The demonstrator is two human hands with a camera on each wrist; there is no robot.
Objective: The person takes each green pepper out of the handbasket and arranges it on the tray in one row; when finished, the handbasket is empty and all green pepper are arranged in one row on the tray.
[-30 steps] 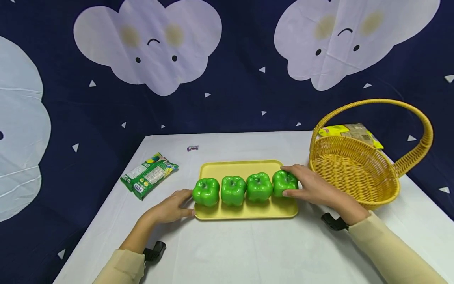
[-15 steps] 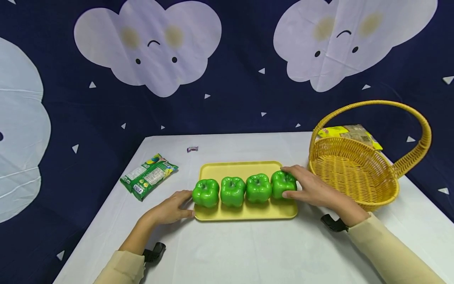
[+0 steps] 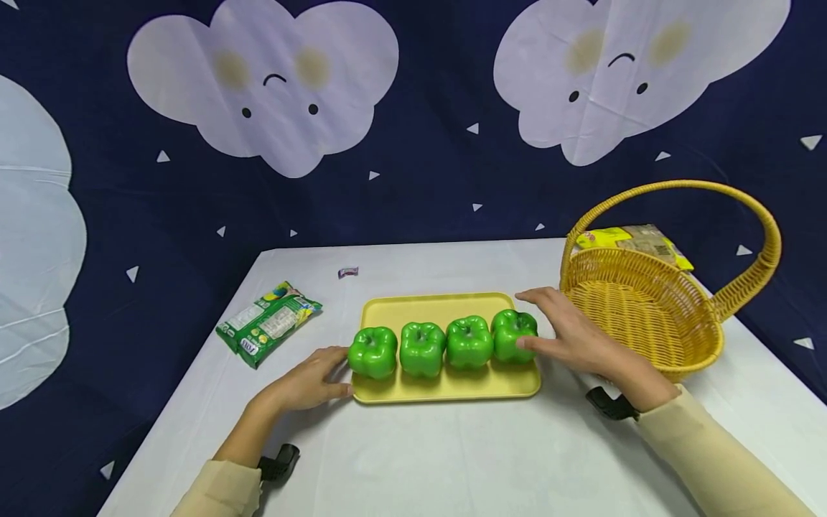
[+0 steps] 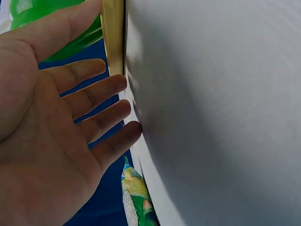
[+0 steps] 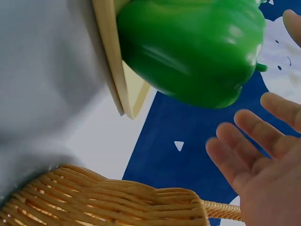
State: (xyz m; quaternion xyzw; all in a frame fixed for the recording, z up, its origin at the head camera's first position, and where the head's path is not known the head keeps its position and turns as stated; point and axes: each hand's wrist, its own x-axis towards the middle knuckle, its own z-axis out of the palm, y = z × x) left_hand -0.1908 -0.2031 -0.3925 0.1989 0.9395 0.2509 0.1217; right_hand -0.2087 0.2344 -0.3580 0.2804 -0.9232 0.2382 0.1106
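Several glossy green bell peppers stand in a row on a yellow rectangular tray. The leftmost bell pepper is near my left hand, whose spread fingers lie beside the tray's left edge. In the left wrist view, the left palm holds nothing. At the row's right end is another bell pepper, with my right hand beside it, fingers extended. The right wrist view shows a gap between that bell pepper and the right hand's fingers.
A yellow wicker basket with a tall handle stands right of the tray. Behind it lies a yellow snack bag. A green snack packet lies at left, and a small wrapped candy is farther back on the white tablecloth.
My right hand has drawn its fingers away from the rightmost bell pepper and spread them. The left hand and the peppers keep their places on and beside the tray.
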